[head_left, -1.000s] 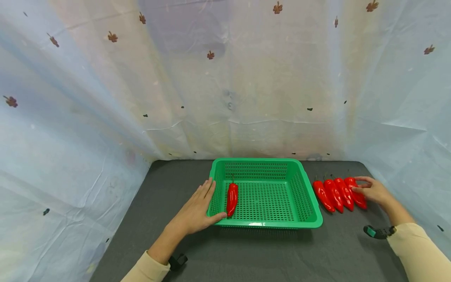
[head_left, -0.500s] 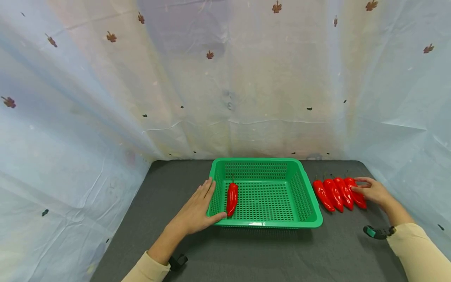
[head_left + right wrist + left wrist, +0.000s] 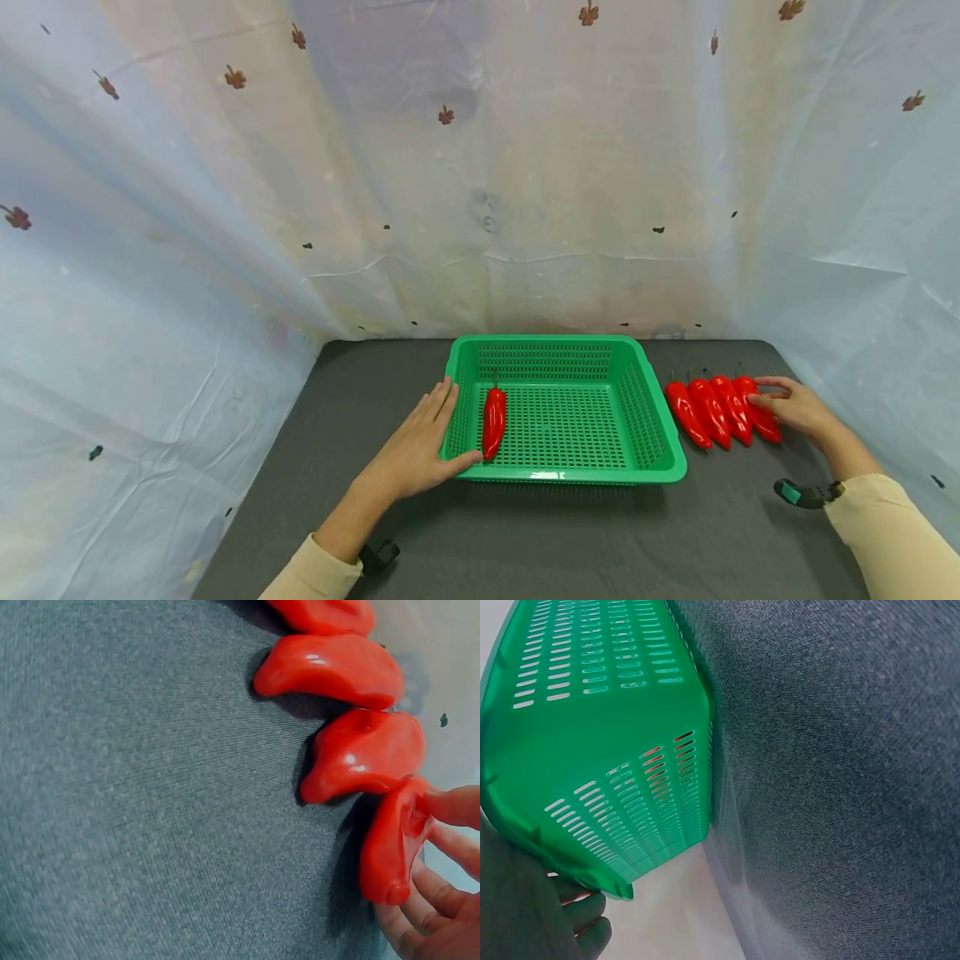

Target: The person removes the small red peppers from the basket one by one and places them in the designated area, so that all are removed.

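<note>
My left hand (image 3: 416, 446) rests along the left side of a green plastic basket (image 3: 570, 477), fingers straight and spread, thumb over the near left corner. One long red chili pepper (image 3: 493, 423) lies inside, close to that side. To the right of the basket, several glossy red chili peppers (image 3: 708, 414) lie side by side in a row. At the row's right end, my right hand (image 3: 798, 410) pinches the last pepper (image 3: 391, 851) between thumb and fingers. In the left wrist view, fingertips show at the basket's rim (image 3: 536, 844).
Everything stands on a dark grey cloth-covered table (image 3: 540, 542). Pale plastic sheeting (image 3: 480, 192) with a leaf pattern rises behind and on both sides. The basket's right wall stands between its inside and the row of peppers.
</note>
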The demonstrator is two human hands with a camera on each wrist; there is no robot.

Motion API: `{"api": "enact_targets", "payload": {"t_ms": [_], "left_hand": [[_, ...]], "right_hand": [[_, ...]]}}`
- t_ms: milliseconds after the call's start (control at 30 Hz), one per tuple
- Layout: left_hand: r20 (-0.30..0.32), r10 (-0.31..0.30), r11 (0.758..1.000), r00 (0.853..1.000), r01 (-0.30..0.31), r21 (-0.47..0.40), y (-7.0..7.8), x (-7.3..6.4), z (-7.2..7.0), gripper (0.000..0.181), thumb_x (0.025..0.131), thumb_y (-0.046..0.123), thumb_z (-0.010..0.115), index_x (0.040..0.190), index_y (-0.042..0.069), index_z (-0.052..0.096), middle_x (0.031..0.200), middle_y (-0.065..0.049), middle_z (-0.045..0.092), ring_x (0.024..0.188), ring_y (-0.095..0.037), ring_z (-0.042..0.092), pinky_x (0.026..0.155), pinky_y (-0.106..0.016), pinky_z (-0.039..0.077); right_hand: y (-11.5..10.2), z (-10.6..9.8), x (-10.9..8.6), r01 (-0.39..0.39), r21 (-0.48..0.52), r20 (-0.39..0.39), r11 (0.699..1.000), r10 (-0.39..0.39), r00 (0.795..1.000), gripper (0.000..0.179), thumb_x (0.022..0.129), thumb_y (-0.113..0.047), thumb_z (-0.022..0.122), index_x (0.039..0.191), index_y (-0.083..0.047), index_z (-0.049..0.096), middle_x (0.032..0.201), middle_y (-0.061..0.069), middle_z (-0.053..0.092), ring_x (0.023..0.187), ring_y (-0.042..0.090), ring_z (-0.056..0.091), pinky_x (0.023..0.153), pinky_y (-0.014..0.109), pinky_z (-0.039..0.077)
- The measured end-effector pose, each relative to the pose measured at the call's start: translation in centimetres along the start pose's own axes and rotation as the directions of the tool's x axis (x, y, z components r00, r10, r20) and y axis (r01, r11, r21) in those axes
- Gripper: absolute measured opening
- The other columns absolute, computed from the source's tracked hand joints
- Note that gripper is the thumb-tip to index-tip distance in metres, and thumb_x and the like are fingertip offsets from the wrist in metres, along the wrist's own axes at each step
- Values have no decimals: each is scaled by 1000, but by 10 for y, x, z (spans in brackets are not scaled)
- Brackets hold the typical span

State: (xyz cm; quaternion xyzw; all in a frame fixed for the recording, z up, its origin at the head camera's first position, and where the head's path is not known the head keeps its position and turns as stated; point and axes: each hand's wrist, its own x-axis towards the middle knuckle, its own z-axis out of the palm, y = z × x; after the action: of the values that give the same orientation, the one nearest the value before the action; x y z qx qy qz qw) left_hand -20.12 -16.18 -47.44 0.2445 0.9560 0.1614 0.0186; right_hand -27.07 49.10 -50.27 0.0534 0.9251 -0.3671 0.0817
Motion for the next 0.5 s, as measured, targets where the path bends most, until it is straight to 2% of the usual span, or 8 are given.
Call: {"api": "enact_targets", "payload": {"t_ms": [133, 400, 500], "left_hand": [[-4, 2, 1000, 1000, -2, 1, 0, 0, 1, 115, 98, 83, 46, 173, 9, 0, 181, -8, -6, 167, -25, 0, 135, -50, 10], [-5, 1, 1000, 1000, -1, 0, 0, 0, 0, 115, 98, 84, 47, 173, 9, 0, 181, -9, -5, 167, -25, 1, 135, -50, 10], [-8, 4, 1000, 1000, -4, 0, 0, 0, 1, 115, 98, 84, 47, 173, 9, 0, 181, -9, -5, 167, -25, 1, 135, -50, 11]], "right_hand": [[1, 0, -2, 13, 8, -8, 1000, -13, 1000, 72, 113, -35, 55, 150, 22, 31, 145, 53, 41, 117, 55, 61, 77, 32, 62], [-1, 1, -5, 35, 16, -18, 999, -35, 999, 65, 114, -26, 55, 149, 23, 33, 143, 54, 43, 107, 46, 70, 74, 29, 63], [-3, 1, -6, 27, 9, -13, 1000, -27, 1000, 66, 113, -28, 56, 150, 23, 32, 143, 54, 43, 102, 42, 73, 74, 31, 63]]}}
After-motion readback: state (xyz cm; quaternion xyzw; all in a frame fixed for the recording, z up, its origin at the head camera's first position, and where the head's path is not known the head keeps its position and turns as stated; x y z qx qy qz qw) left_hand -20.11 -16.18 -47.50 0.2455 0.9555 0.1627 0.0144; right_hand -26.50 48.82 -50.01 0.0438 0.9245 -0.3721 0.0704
